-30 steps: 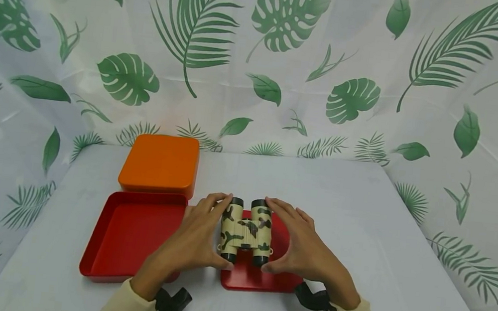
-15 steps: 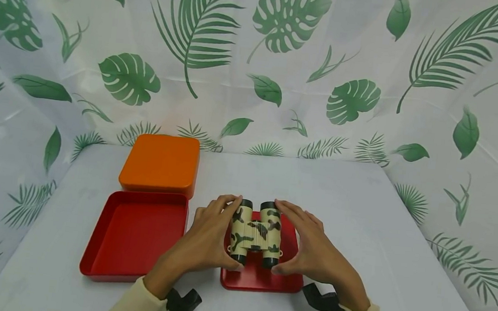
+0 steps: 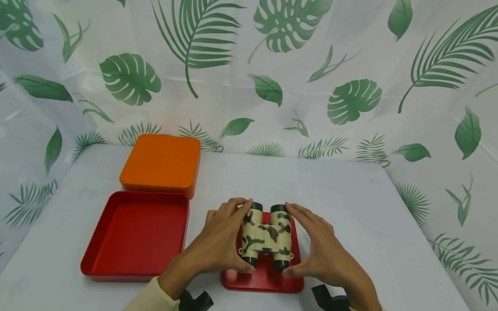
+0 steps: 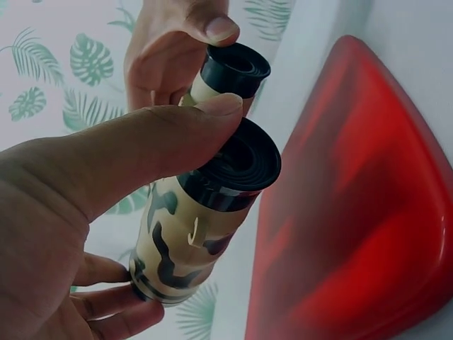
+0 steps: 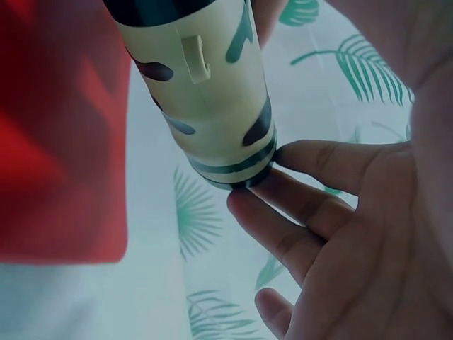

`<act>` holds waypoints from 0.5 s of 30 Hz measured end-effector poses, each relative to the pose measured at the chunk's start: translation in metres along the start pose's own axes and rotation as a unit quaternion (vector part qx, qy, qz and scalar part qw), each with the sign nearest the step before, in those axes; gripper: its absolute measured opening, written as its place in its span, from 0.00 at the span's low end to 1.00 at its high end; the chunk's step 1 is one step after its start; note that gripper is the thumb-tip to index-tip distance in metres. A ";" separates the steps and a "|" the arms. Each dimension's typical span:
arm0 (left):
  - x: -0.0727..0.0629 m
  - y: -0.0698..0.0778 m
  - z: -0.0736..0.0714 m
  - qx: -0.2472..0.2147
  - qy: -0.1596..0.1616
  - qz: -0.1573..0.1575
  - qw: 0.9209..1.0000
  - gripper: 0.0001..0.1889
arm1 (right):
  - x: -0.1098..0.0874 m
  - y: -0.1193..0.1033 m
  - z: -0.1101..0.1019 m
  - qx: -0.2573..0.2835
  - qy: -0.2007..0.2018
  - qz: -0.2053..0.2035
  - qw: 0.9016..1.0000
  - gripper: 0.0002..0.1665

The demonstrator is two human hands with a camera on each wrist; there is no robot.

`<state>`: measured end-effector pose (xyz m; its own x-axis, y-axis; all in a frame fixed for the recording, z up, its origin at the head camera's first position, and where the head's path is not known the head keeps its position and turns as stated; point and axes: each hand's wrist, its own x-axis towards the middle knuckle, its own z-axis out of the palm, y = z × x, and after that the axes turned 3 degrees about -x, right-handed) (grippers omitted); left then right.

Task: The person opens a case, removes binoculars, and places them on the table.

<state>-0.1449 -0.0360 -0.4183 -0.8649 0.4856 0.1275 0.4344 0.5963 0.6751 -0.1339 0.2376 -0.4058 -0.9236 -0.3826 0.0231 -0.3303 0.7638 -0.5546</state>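
Camouflage-patterned binoculars [image 3: 266, 237] with black ends are held up between both hands, above a red lid-like piece [image 3: 264, 281] lying flat side up. My left hand [image 3: 220, 238] grips the left barrel, thumb on the near eyepiece and fingertips at the far end, as the left wrist view shows. On the other barrel, my right hand [image 3: 329, 253] has its thumb at the near end and its fingers [image 5: 269, 227] at the far rim. A gap separates the binoculars from the red piece [image 4: 354, 212] in the left wrist view.
To the left sits an open red tray [image 3: 138, 235] with low walls. Behind it, touching or nearly so, lies an orange box-shaped piece [image 3: 163, 162], flat side up. A leaf-print cloth [image 3: 300, 95] hangs behind the white table [image 3: 339, 199].
Both hands have carried the binoculars to the right, from the left part of the red piece to over its middle. The tray and orange piece have stayed put.
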 end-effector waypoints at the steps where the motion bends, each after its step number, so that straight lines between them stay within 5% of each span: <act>1: 0.001 0.001 0.001 0.000 -0.001 -0.001 1.000 0.69 | -0.001 0.002 -0.001 -0.001 0.000 0.000 1.000 0.80; 15: 0.010 0.009 0.019 0.002 -0.013 -0.006 1.000 0.69 | -0.014 0.021 -0.008 -0.002 0.007 -0.012 1.000 0.79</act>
<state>-0.1445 -0.0137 -0.4253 -0.8637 0.4940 0.1004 0.4242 0.6045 0.6743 -0.1296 0.2625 -0.4111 -0.9181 -0.3933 0.0486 -0.3532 0.7565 -0.5505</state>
